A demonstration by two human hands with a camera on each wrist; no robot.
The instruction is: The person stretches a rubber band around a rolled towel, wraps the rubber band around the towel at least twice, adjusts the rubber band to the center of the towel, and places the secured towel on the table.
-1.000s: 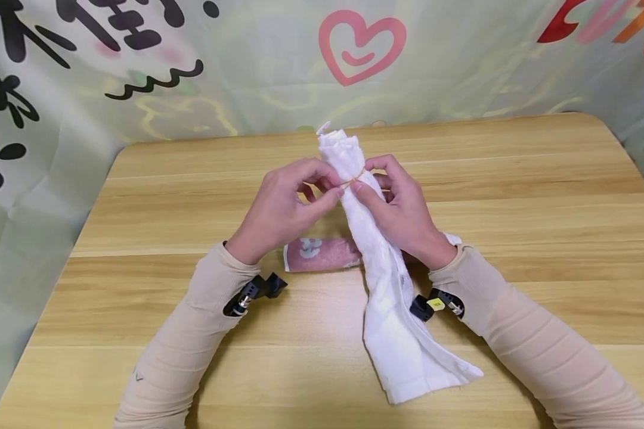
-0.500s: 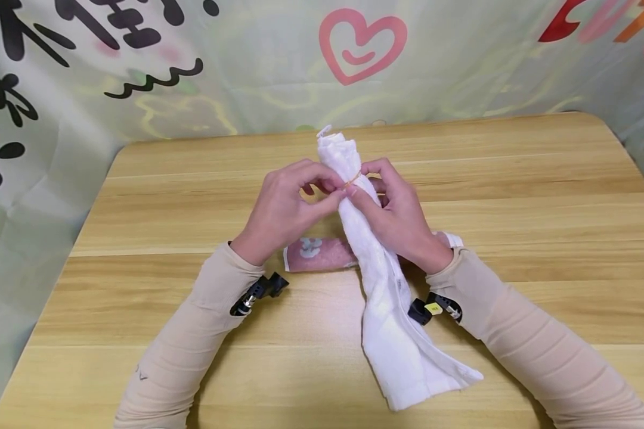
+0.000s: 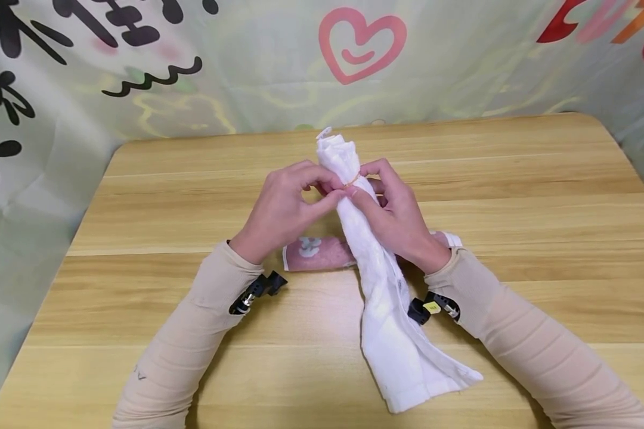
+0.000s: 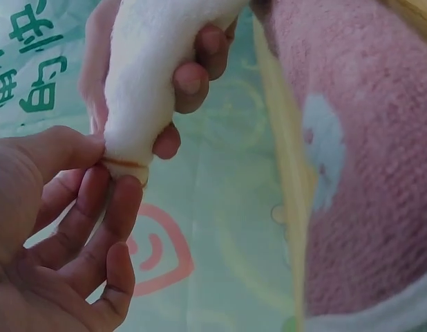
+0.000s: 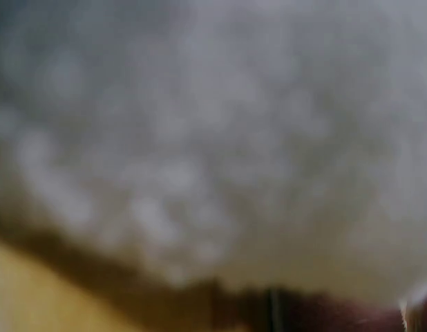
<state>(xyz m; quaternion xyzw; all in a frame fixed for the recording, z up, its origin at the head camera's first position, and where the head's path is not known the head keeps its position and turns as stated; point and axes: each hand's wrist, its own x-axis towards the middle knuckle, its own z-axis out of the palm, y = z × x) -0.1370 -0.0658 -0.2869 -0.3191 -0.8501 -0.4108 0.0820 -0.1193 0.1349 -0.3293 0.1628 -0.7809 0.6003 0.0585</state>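
Observation:
A long white towel point(image 3: 381, 310) is bunched at its far end, where a thin orange-brown rubber band point(image 3: 352, 180) goes round it. Its loose end spreads over the table toward me. My left hand point(image 3: 292, 202) pinches the rubber band at the towel's left side between thumb and fingertips, as the left wrist view shows closely. My right hand point(image 3: 399, 214) grips the towel from the right, thumb in front, with its fingers point(image 4: 191, 86) curled behind. The index finger is at the band. Blurred white cloth fills most of the right wrist view.
Under the white towel, crosswise, lies a folded pink towel point(image 3: 318, 255) with a pale printed figure and white edging. The wooden table point(image 3: 166, 208) reaches back to a printed cloth backdrop point(image 3: 257, 65). Each wrist carries a small black camera.
Both hands have shifted slightly toward me along with the bunched end of the white towel. The rubber band now sits lower, with its visible strand closer against the cloth.

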